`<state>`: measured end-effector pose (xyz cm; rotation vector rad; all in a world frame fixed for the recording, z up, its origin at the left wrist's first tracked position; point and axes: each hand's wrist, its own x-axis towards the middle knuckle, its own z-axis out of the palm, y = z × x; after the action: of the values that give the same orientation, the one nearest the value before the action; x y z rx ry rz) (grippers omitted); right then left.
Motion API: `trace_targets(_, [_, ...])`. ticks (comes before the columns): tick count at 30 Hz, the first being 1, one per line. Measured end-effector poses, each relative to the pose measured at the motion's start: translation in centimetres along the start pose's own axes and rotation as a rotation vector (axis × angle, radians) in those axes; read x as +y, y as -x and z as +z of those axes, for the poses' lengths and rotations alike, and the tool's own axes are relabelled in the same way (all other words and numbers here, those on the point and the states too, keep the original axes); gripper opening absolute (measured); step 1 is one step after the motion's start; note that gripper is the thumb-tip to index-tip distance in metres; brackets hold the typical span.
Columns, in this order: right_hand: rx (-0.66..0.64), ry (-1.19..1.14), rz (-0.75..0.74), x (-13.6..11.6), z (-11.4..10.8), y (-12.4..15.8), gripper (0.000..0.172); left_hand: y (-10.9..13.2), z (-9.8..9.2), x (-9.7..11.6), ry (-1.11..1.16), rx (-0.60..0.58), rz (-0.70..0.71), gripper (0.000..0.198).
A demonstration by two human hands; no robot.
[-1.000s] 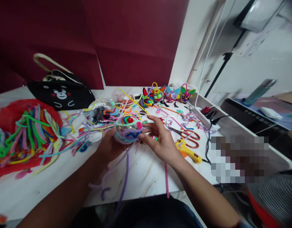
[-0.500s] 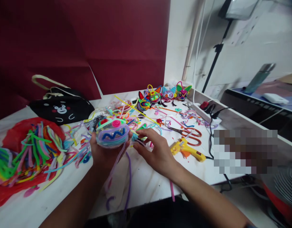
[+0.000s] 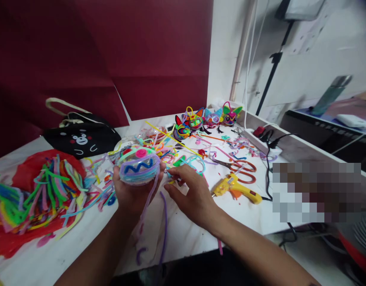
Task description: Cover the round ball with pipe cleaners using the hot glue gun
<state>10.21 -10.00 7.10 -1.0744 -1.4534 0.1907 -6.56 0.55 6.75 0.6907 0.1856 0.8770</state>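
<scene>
My left hand [image 3: 130,196] cups a clear lantern ball [image 3: 139,171] from below. Purple, light blue and mint pipe cleaners band the ball, a dark blue zigzag crosses its front, and a pink coil sits on top. From its right side a lilac pipe cleaner [image 3: 149,200] trails down to the table. Just right of the ball hovers my right hand [image 3: 191,194], thumb and forefinger bent and apart, with small craft scraps showing behind the gap. A yellow hot glue gun [image 3: 238,188] and orange-handled scissors [image 3: 245,171] lie to its right.
Pipe cleaners [image 3: 48,186] heap on a red plastic sheet at left, before a black bag [image 3: 81,137]. Several finished animal-faced lanterns [image 3: 212,118] stand at the back. A power strip [image 3: 262,143] with black cables lines the right edge. A purple pipe cleaner [image 3: 165,222] lies near the front.
The view has shifted slightly. My right thumb and forefinger have moved apart beside the ball, and the light blue piece near them is less visible. My left hand keeps holding the lantern ball.
</scene>
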Motion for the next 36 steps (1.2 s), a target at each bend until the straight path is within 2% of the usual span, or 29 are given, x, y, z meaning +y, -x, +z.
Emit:
trace_targets(5, [-0.016, -0.006, 0.044, -0.5, 0.4, 0.3, 0.022, -0.1, 0.2, -0.2, 0.039, 0.124, 0.045, 0.084])
trace_targets(8, [-0.023, -0.065, 0.079, -0.9, 0.7, 0.4, 0.023, -0.2, 0.7, -0.3, -0.019, 0.179, 0.076, 0.082])
trace_targets(15, [-0.100, -0.337, 0.332, -1.5, 1.4, 0.3, 0.018, -0.1, 1.3, -0.8, -0.127, 0.246, 0.091, 0.076])
trace_targets(18, [-0.078, -0.469, 0.446, -1.3, 1.9, 0.2, 0.027, 0.0, 1.6, -1.1, -0.132, 0.225, 0.061, 0.072])
trace_targets(25, [0.034, -0.766, 0.651, -0.6, 2.7, 0.1, 0.050, -0.3, 2.1, -1.7, -0.065, 0.206, 0.155, 0.044])
trace_targets(29, [0.055, -0.788, 0.799, -0.7, 2.1, -0.3, 0.063, -0.2, 1.8, -1.9, -0.073, 0.173, 0.134, 0.048])
trace_targets(32, [0.063, -0.799, 0.863, -0.9, 1.8, -0.4, 0.060, -0.1, 1.3, -2.1, -0.096, 0.141, 0.090, 0.055])
trace_targets(36, [0.037, -0.808, 0.860, -1.0, 1.7, -0.4, 0.049, -0.1, 0.7, -2.5, -0.086, 0.112, 0.077, 0.054])
